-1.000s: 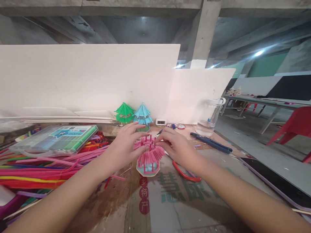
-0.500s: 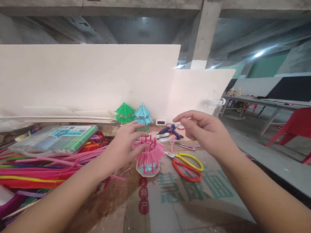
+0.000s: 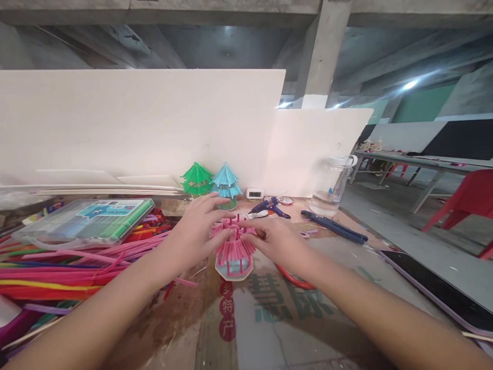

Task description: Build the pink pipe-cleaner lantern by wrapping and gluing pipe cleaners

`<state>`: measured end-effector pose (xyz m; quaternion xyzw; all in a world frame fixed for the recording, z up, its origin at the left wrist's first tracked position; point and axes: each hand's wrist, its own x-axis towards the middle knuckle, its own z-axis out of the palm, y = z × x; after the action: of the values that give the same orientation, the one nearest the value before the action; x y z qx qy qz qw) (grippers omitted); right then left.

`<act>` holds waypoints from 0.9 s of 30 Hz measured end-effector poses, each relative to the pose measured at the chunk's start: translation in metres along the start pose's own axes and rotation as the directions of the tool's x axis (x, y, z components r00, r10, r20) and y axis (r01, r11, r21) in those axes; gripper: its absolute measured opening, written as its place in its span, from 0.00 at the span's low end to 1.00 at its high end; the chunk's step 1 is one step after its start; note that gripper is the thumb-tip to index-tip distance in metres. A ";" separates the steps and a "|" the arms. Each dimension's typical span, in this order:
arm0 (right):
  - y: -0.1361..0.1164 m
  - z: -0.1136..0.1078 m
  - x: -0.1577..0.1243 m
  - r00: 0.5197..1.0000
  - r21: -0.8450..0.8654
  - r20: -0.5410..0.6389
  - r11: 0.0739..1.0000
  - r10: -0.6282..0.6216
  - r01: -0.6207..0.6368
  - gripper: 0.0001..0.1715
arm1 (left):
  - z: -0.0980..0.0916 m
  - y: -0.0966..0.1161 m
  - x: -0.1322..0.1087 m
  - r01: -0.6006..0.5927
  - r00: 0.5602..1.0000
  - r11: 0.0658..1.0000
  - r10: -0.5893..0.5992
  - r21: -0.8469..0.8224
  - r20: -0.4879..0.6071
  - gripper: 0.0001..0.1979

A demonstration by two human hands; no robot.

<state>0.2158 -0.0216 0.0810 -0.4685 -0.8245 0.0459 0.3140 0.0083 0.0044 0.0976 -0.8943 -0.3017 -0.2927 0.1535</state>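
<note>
A small pink pavilion model (image 3: 235, 252) made of fuzzy pipe-cleaner pieces stands on a pale blue, many-sided base, with thin posts rising above its fringed roof. My left hand (image 3: 202, 226) curls around the model's left side, thumb against the roof and fingers stretched behind it. From the right, my right hand (image 3: 279, 239) has thumb and index finger drawn together at the roof's upper edge; anything between them is too small to make out. Beneath that hand, one red handle of the scissors (image 3: 295, 277) shows; the rest is hidden.
Bundles of pipe cleaners (image 3: 57, 272) and a clear marker case (image 3: 84, 221) fill the left side. Behind stand green (image 3: 196, 180) and blue (image 3: 226, 180) models, a small clock (image 3: 254, 193) and a glue gun (image 3: 269, 206). Pliers (image 3: 335, 226), a bottle (image 3: 327, 198) and a phone (image 3: 439, 288) lie right.
My right hand has come in from the right to the pink model's roof, now covering most of the scissors and uncovering the pliers, bottle and phone. My left hand stays in place.
</note>
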 end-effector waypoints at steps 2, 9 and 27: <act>0.001 0.003 0.001 1.000 0.010 0.016 1.000 0.009 -0.009 0.13 | 0.000 0.000 0.000 0.001 1.000 1.000 -0.001 0.004 0.007 0.14; 0.005 -0.001 0.002 0.999 0.114 -0.017 0.993 -0.031 0.033 0.08 | 0.000 -0.001 0.000 -0.003 1.000 1.000 0.003 0.008 0.014 0.13; -0.003 -0.040 0.001 0.975 0.486 -0.182 0.873 0.124 -0.020 0.15 | 0.001 0.003 0.000 -0.002 1.000 1.000 0.002 0.028 0.007 0.12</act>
<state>0.2362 -0.0313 0.1144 -0.4084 -0.7316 0.2121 0.5029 0.0102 0.0022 0.0965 -0.8933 -0.3056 -0.2851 0.1652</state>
